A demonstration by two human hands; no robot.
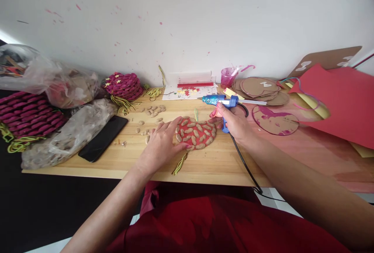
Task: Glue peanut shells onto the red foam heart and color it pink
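Observation:
A red round disc [196,132] covered with peanut shells lies on the wooden table [122,159]. My left hand [159,145] rests on the disc's left edge, fingers stretched out flat, holding it down. My right hand [235,122] is closed around the handle of a blue glue gun [222,101], held just above and to the right of the disc, its nozzle pointing left. The gun's black cord [244,163] runs off the table's front edge. Loose peanut shells [153,110] lie scattered behind my left hand.
A black phone [102,138] and plastic bags [70,134] sit at left, beside magenta shell-covered pieces [27,114]. Cardboard circles [260,89], a pink cup [227,76] and red paper sheets [341,101] fill the right. A white wall stands behind.

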